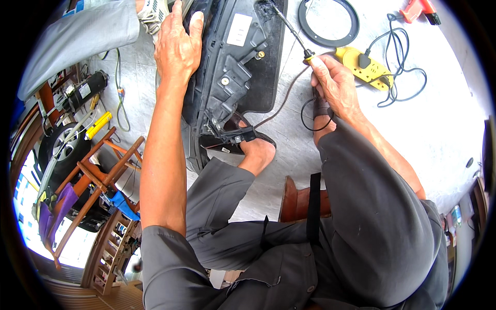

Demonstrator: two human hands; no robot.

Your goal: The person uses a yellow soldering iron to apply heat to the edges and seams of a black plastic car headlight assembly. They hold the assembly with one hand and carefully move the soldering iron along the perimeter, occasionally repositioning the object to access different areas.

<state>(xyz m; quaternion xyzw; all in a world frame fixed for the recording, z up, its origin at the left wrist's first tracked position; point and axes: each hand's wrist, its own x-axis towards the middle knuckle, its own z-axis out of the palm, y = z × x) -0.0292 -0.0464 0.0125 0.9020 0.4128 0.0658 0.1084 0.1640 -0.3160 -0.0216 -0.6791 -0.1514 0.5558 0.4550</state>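
Observation:
A large black moulded plastic vehicle part (227, 77) stands in front of me, with a white label, ribs and small brass-coloured fittings on its near face. My left hand (179, 44) lies against its left edge, fingers stretched out and holding nothing. My right hand (335, 82) is closed round the handle of a corded soldering iron (293, 32), yellow and black at the collar. Its long metal shaft slants up and left to the upper end of the part. The tip meets a dark, rough patch there. My palm and fingers hide most of the handle.
A black ring (329, 40) and a yellow power strip (364, 67) with plugged cords lie on the pale floor at right. A red tool (419, 9) is beyond. Another person's grey trouser leg (93, 39) reaches in at left, above a wooden frame (98, 178) and wheel (64, 147).

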